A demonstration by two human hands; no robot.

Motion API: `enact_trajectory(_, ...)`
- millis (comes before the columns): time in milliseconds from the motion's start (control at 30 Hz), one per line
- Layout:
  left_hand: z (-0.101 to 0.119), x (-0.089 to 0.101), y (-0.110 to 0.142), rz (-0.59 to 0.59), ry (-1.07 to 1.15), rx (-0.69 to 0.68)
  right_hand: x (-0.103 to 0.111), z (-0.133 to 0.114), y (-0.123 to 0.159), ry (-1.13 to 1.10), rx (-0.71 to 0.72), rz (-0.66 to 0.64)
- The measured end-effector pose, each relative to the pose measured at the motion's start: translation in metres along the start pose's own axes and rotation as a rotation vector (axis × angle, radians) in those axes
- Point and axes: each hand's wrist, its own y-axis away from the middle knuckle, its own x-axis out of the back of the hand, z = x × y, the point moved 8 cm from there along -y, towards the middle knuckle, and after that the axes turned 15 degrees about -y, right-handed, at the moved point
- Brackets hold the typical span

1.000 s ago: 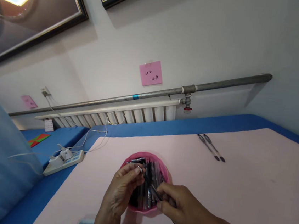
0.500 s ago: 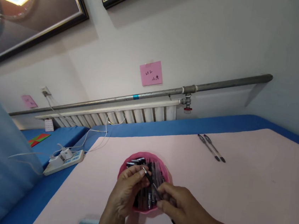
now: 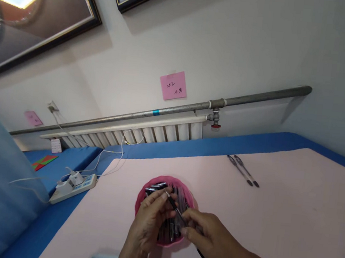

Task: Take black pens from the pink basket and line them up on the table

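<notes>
A pen with a black grip and a pale metal tip slants over the bowl, tip toward the upper left. My right hand is closed round its clear barrel; a dark end pokes out below the palm. At the tip, the thumb and fingers of my left hand are pinched together. Whether a small part sits in that pinch is too small to tell. Beneath both hands is a pink bowl with a wavy rim, filled with clear barrels and dark pen parts.
Two black-and-clear pens lie side by side on the pink sheet to the right. A white power strip with plugs and cables is at the left. Behind the blue table edge run a radiator and a pipe.
Both hands stay at the pen above the bowl. My left hand has shifted slightly to the right and its fingers have moved a little around the tip.
</notes>
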Motion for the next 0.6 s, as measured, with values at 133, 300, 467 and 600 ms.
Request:
enact_trajectory(133, -0.0015, 0.0038, -0.001, 0.071, 0.011, 0.01, 0.0003, 0.0007, 0.0001, 0.021, 0.007, 0.005)
enact_trajectory(300, -0.0015, 0.0019, -0.0018, 0.05, 0.025, 0.012, -0.0011, 0.0018, 0.0, 0.039, 0.005, -0.004)
enact_trajectory(467, -0.0051, 0.0046, -0.0032, 0.103, 0.027, 0.033, -0.0009, 0.0004, 0.0008, 0.054, 0.015, 0.006)
enact_trajectory(600, -0.0005, 0.0038, -0.002, 0.071, 0.004, -0.013, -0.0014, -0.0038, 0.0012, 0.005, 0.011, -0.012)
